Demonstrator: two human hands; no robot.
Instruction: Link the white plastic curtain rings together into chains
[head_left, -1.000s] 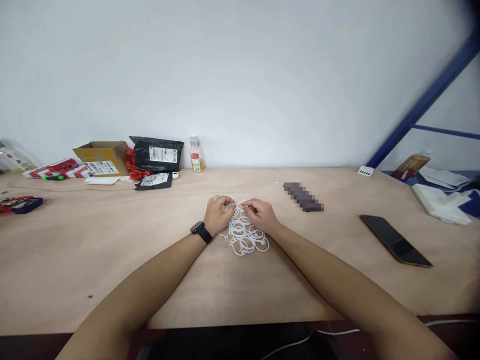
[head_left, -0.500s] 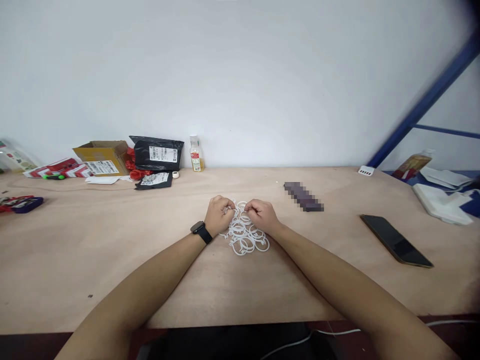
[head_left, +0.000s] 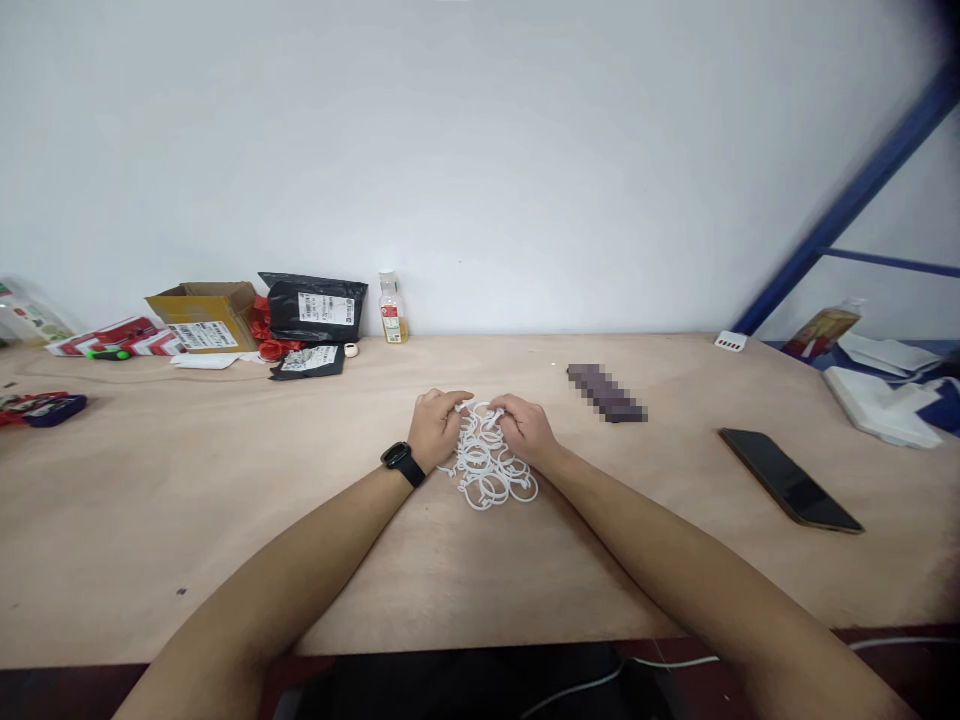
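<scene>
- I see the desk (head_left: pixel 315 450), of pale wood; I take the pile of white rings as the centre of my clock.
- At ten o'clock stands the open cardboard box (head_left: pixel 202 318), near the wall.
- Also toward ten o'clock, but closer, the black parcel (head_left: pixel 285 318) leans beside it.
- The white rings (head_left: pixel 475 458) lie in a loose pile on the desk, between my two hands.
- My left grip (head_left: pixel 435 430) is at ten o'clock, fingertips at a white piece; I cannot tell if it pinches.
- My right grip (head_left: pixel 529 432) is at two o'clock, fingers curled by another white piece; its pinch also I cannot tell.
- At three o'clock, well apart, lies the phone (head_left: pixel 789 480).
- The bottle (head_left: pixel 392 318) stands upright toward eleven o'clock.
</scene>
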